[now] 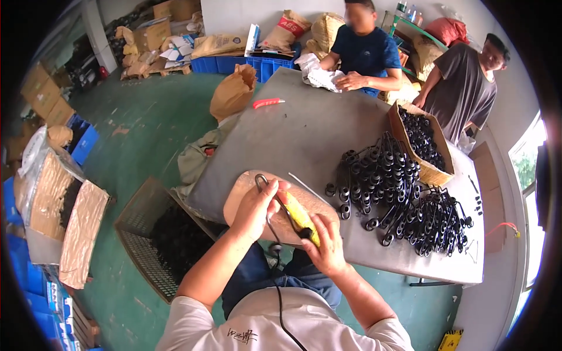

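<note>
My left hand (256, 209) is closed around a bent dark metal rod (261, 180), whose looped end rises above the fingers. Lower down, a dark rounded piece (275, 248) shows below that hand. In my right hand (328, 248) is a yellow handheld tool (301, 217) with a dark part near the palm; its exact kind I cannot make out. The tool slants up toward my left fingers, and whether it touches the rod is unclear. Both hands are over a brown cardboard sheet (240, 190) at the near edge of the grey table (275, 134).
Heaped on the right are black bent rods with rounded ends (380, 175), beside a carton of black parts (446, 167). A red cutter (268, 103) lies farther back. Two people (366, 52) are across the table. A crate (146, 234) stands at left; a dark cord (282, 316) crosses my shirt.
</note>
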